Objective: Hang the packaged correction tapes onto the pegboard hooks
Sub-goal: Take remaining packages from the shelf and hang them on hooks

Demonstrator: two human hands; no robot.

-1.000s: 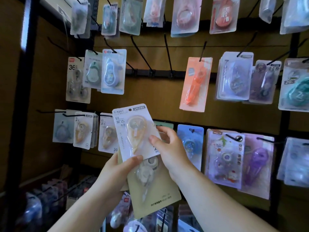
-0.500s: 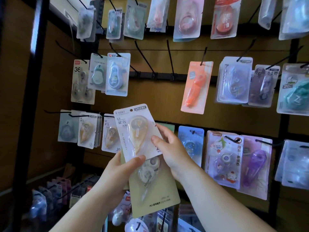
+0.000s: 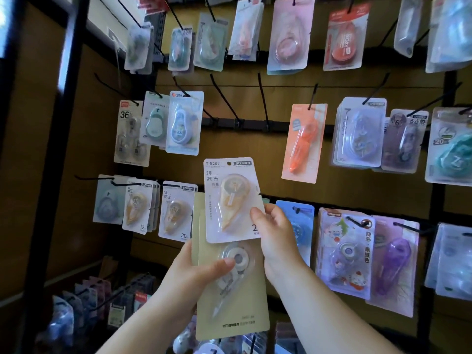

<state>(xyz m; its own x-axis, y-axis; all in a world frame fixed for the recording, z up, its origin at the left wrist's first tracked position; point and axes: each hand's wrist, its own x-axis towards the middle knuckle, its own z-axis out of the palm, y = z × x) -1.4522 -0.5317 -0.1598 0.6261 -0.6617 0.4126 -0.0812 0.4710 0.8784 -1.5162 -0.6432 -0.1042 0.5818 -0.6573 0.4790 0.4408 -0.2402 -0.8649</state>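
The white-carded correction tape pack [image 3: 231, 200], probably light, stiff-carded and slick over its blister, stands upright before the pegboard [image 3: 273, 159], its lower right corner pinched between thumb and fingers of the right hand [image 3: 278, 241], a sound hold, overlapping the kraft-card pack [image 3: 235, 305] gripped by the left hand [image 3: 201, 279].

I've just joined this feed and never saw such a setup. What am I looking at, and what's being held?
No machine: these are a person's two bare hands, filmed by one camera worn on their head. Ahead is a brown display board with black hooks, many carrying packaged correction tapes. The left hand grips a tan-carded pack with a white tape; the right hand pinches a white-carded pack with an orange tape, overlapping it. Neither hangs yet.
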